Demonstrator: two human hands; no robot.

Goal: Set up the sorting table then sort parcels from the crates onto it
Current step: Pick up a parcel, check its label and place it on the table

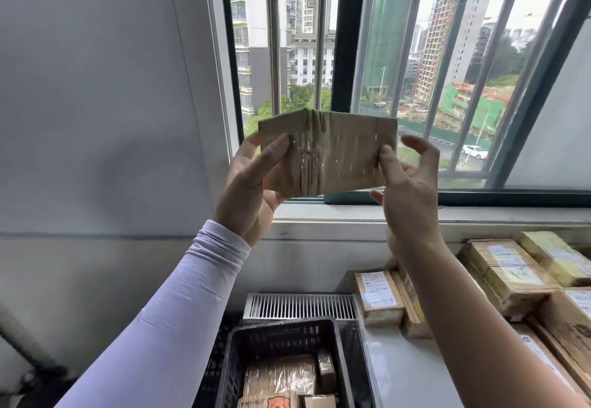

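You hold one flat cardboard parcel (326,151) up in front of the barred window (415,71), clear of everything below. Your left hand (252,183) grips its left end, thumb across the front face and fingers behind. Your right hand (409,183) pinches the right edge with the thumb, the other fingers loosely curled behind.

Beneath your arms a dark plastic crate (281,334) sits just beside the left edge of the white counter (403,372), with a white radiator grille (300,307) behind it. At least three parcels lie in the crate, though its lower part is cut off.

On the counter, taped parcels (508,273) crowd the back and right side, touching one another; about six show. The near left strip of the counter is bare.
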